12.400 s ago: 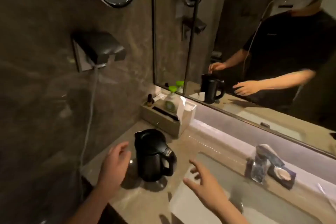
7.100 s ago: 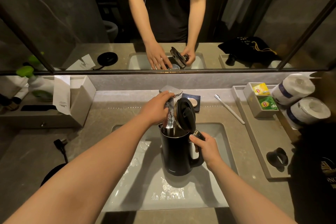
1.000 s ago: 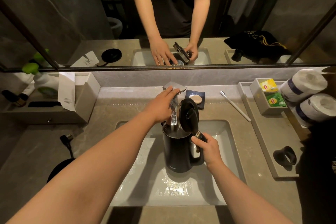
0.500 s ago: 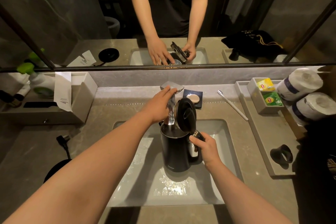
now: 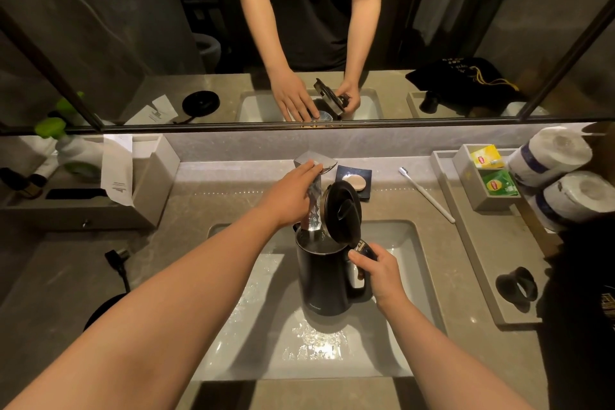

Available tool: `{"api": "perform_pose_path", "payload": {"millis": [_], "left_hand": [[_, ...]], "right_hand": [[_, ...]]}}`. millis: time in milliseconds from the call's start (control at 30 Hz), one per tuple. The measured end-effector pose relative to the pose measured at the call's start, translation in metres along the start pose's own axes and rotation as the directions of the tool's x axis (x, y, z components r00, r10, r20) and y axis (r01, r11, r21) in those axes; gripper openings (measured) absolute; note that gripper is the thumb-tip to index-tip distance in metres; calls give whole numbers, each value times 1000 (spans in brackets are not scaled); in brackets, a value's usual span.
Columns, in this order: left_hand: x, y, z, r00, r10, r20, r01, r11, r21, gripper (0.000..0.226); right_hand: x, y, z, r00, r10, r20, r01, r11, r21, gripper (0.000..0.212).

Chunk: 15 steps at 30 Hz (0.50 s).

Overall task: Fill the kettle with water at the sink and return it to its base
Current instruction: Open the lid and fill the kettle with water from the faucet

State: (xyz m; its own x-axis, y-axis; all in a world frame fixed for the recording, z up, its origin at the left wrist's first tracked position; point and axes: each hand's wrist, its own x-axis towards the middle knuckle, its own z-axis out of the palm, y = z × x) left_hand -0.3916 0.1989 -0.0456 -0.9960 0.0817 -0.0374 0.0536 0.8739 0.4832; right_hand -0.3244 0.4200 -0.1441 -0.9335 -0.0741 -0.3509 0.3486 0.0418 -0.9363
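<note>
Right hand [image 5: 382,273] is clenched round the handle of the black kettle [image 5: 324,280], holding it upright in the sink [image 5: 409,243], lid [image 5: 342,211] flipped up. Left hand [image 5: 293,195] rests on the tap lever [image 5: 316,160], fingers closed over it; water runs into the kettle. Round base [image 5: 103,309] sits on the table at left.

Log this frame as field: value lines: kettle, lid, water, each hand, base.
kettle: black kettle, upright in the sink, under the faucet
lid: lid hinged open, standing up
water: stream running into the kettle mouth
left hand: left hand on the faucet lever
right hand: right hand gripping the kettle handle
base: round black base on the counter at left, empty, plug lying loose
</note>
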Motion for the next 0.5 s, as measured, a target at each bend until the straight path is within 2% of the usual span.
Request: {"api": "perform_pose_path", "payload": {"millis": [100,267,500], "left_hand": [[0,1,-2,1000,22,-19,-22,1000,-5,68],[1,3,-4,1000,16,-15,-16,1000,8,66],[1,4,-7,999,-8,37,8,1000,7,70]], "right_hand": [[-1,-1,1,1000,-2,1,2,1000,5,26],[-2,-1,3,1000,-3,10,3,1000,2,31],[-4,-2,6,1000,15,20,-15,1000,4,22]]}}
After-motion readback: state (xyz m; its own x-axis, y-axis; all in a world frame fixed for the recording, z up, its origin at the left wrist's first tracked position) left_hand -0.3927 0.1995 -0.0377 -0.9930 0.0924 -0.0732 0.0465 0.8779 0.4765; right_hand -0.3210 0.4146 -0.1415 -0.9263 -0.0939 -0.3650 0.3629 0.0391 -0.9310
